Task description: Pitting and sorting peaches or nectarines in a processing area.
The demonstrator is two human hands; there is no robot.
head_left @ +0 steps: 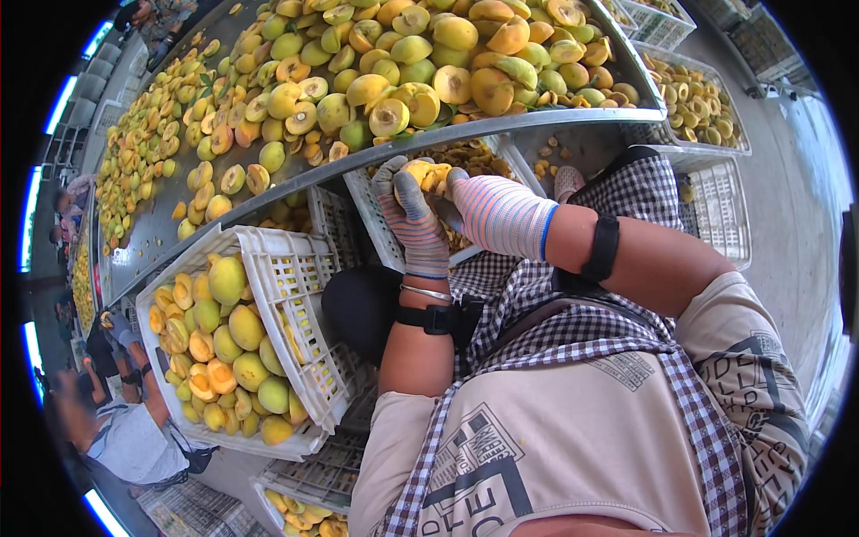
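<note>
In front of me, my left hand point(417, 219), in a striped knit glove with grey fingertips, is closed round a piece of yellow peach point(428, 174). My right hand point(503, 211), gloved in the same stripes, meets the fruit from the right with its fingers curled in. Whatever else those fingers hold is hidden behind the glove. Both hands are over a white crate point(383, 234) with brownish-orange pieces in it, just below the rim of a metal table point(394, 145). Whole and halved yellow-green peaches point(358, 89) are heaped on that table.
A white crate point(291, 309) full of peaches tilts at my left, with another crate point(309, 501) below it. Crates of halved fruit point(702, 103) stand at the right, beside a white slatted crate point(716, 210). Another person point(134, 430) works at the far left.
</note>
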